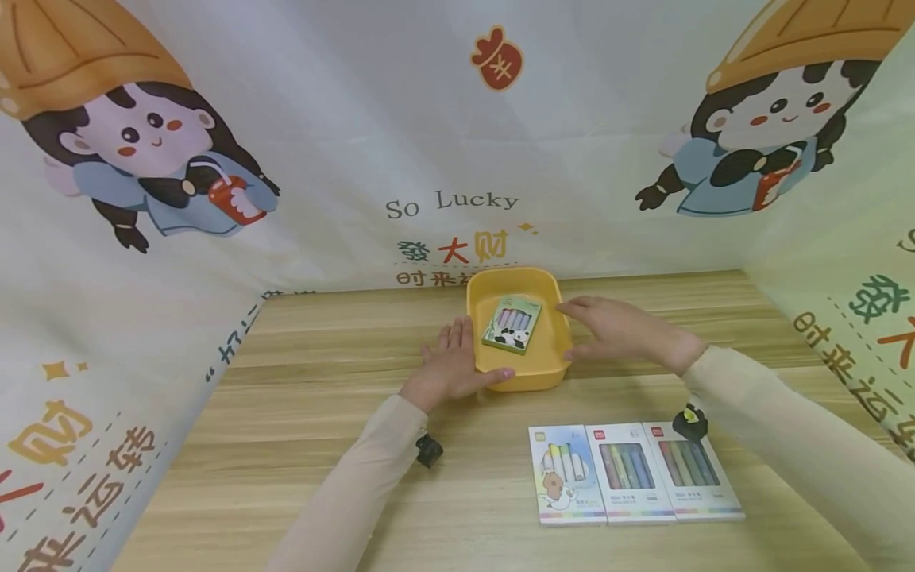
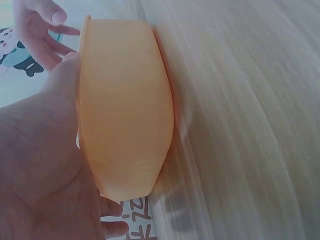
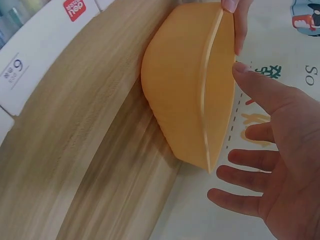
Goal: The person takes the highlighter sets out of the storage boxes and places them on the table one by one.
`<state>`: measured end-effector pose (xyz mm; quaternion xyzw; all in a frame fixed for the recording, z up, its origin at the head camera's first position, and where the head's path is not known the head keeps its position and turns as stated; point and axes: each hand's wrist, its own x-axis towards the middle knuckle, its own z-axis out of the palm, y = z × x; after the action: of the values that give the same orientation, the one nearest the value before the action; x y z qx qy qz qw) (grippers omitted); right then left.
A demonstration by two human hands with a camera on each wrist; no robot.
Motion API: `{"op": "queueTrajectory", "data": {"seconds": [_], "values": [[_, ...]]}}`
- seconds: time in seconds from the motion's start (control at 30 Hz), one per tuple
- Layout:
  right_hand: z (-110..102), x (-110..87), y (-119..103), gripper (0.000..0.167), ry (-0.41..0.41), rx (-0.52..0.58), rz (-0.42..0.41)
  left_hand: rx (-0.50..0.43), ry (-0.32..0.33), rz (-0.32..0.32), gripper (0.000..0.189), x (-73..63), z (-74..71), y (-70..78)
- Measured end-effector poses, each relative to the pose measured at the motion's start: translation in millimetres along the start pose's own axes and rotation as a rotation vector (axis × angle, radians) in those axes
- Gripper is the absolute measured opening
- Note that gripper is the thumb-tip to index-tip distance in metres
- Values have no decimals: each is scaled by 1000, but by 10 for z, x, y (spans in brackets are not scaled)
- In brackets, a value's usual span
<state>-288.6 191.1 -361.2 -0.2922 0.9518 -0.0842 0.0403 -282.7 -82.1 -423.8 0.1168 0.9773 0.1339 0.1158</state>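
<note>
A yellow plastic bin (image 1: 532, 381) stands on the wooden table near the back wall. Inside it lies a small green box of colored pens (image 1: 513, 322) with a panda on its front. My left hand (image 1: 452, 372) lies against the bin's left side, fingers stretched out and thumb across the near rim. At the right rim, my right hand (image 1: 622, 330) has its fingers extended and spread; the right wrist view shows its thumb (image 3: 257, 87) close to the rim, and whether it touches is unclear. Neither hand is curled round anything.
Three white boxes of coloring sticks lie side by side at the front right: one with a cartoon animal (image 1: 568, 477), a middle one (image 1: 629, 473) and a right one (image 1: 693, 469) beneath my right forearm. A printed cloth (image 1: 336, 143) encloses the table (image 1: 286, 445) at the back and sides.
</note>
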Motion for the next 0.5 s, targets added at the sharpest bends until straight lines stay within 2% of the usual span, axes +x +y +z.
{"op": "queueTrajectory", "data": {"seconds": [0.5], "values": [[-21,272,-81,82,-33,-37,-5,-12,-12,5,121,-2,-21,21]]}}
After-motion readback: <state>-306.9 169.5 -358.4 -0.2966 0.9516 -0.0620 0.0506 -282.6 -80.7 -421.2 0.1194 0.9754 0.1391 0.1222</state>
